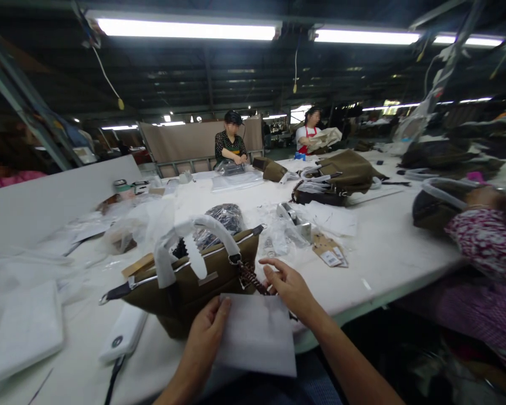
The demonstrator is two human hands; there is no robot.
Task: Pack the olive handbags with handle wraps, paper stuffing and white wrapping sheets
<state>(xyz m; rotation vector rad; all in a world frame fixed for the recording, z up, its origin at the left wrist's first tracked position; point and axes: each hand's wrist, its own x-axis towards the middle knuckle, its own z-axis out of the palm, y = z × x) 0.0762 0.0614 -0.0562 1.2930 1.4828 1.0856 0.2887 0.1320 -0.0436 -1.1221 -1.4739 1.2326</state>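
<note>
An olive-green handbag stands on the white table in front of me, its handles wrapped in white padding. From the handle ring hangs a brown braided tassel. My left hand pinches a white sheet of thin wrapping by its upper left corner, in front of the bag's lower right side. At the sheet's upper right edge, my right hand has its fingers curled at the tassel's lower part, with the index finger stretched out. The tassel's end is partly hidden by the sheet and hand.
A white handheld device with a black cord lies left of the bag, near stacked white sheets. Behind are a tape dispenser, paper tags and more olive bags. A co-worker's patterned sleeve reaches in at right.
</note>
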